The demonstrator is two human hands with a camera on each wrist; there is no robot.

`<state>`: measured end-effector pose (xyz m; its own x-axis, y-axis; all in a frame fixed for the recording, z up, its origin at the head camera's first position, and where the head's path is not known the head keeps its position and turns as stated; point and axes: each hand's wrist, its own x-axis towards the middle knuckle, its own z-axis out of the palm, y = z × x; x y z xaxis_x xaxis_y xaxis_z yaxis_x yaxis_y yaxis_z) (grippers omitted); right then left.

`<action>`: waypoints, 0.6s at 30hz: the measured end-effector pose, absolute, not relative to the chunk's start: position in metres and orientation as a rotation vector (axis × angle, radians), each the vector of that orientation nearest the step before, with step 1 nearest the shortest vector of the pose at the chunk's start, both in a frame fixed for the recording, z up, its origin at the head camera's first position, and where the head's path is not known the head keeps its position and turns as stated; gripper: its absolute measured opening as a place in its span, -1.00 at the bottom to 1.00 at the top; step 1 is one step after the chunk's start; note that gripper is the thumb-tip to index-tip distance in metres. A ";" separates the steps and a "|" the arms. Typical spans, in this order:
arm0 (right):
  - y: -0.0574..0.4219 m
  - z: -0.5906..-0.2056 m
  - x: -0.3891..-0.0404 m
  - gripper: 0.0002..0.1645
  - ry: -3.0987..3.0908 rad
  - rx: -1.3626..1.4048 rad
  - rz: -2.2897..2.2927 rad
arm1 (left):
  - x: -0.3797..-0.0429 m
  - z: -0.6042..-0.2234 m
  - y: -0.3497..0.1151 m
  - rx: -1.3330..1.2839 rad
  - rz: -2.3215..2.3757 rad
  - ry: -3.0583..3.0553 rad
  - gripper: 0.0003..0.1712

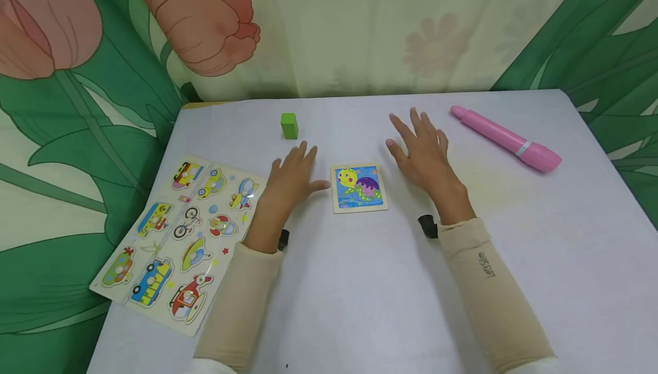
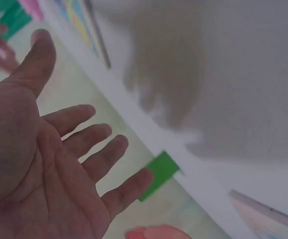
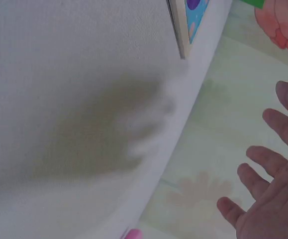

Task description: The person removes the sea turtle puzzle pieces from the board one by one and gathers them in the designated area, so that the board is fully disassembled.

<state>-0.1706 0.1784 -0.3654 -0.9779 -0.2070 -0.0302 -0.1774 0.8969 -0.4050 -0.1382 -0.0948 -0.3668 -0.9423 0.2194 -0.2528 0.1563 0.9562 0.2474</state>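
Note:
Between the two hands lies a small square turtle puzzle (image 1: 359, 188) in a pale wooden frame, flat on the white table. Just left of it is my left hand (image 1: 292, 183), fingers spread and thumb pointing at the puzzle's edge. On the other side my right hand (image 1: 424, 157) hovers with fingers fanned apart, its shadow falling on the tabletop in the right wrist view. Both palms hold nothing. A green block (image 1: 289, 126) stands beyond the left fingertips; in the left wrist view the little finger overlaps the block (image 2: 159, 175).
A large vehicle peg puzzle board (image 1: 172, 237) lies at the left, partly under the left forearm. At the back right is a pink marker-shaped object (image 1: 506, 137). A floral curtain (image 1: 354, 31) hangs behind the table (image 1: 360, 305).

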 end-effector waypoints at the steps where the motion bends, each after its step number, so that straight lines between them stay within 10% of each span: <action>1: 0.177 -0.366 -0.171 -0.26 2.980 -0.348 -0.629 | -0.136 -0.369 -0.091 0.304 0.303 2.811 0.05; 18: 0.134 -0.370 -0.166 -0.59 2.711 -0.619 -0.665 | -0.105 -0.389 -0.059 0.501 -0.104 2.821 0.01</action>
<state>-0.1656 0.1338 -0.3700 -0.8685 -0.4673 -0.1655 -0.3377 0.8021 -0.4925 -0.1050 -0.0588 -0.3890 -0.9026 0.3279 -0.2789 0.3475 0.9374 -0.0227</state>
